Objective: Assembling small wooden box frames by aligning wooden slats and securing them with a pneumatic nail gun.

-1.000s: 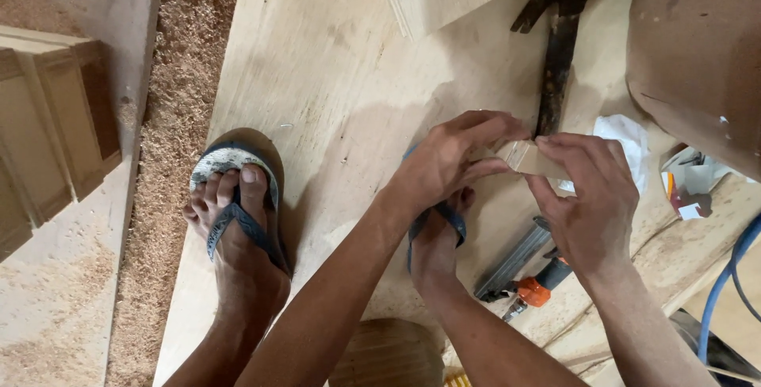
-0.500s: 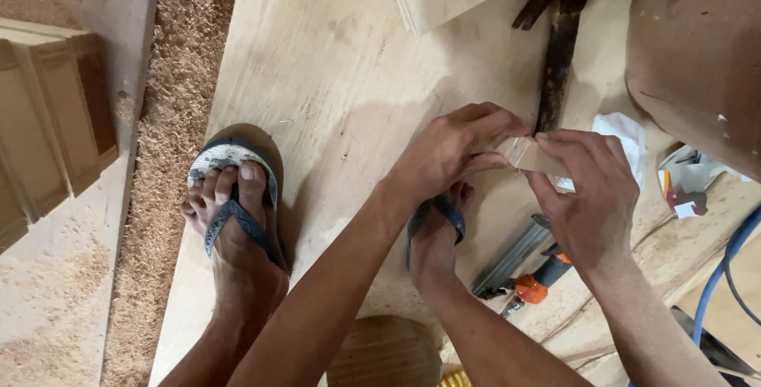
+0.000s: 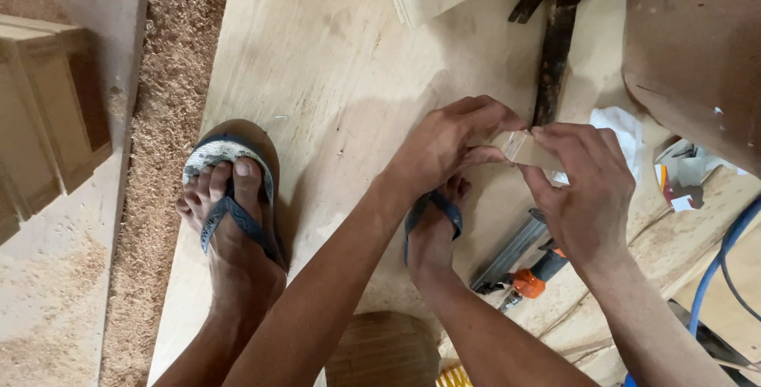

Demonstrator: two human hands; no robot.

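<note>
Both hands pinch one small pale wooden strip (image 3: 529, 149) between them, left hand (image 3: 444, 145) and right hand (image 3: 583, 189) closed on opposite ends, held above the plywood sheet (image 3: 317, 78) and near the hammer (image 3: 555, 38), perhaps to steady it. A nail gun (image 3: 519, 264) lies below. Since half a second ago the grip is unchanged; only the view has drifted slightly.

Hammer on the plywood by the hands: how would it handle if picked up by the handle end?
The hammer looks head-heavy: its dark claw head would probably pull downward in a grip near the handle end. It seems rigid and unlikely to flex. Lying flat on the plywood sheet, it should slide rather than roll if pushed.
</note>
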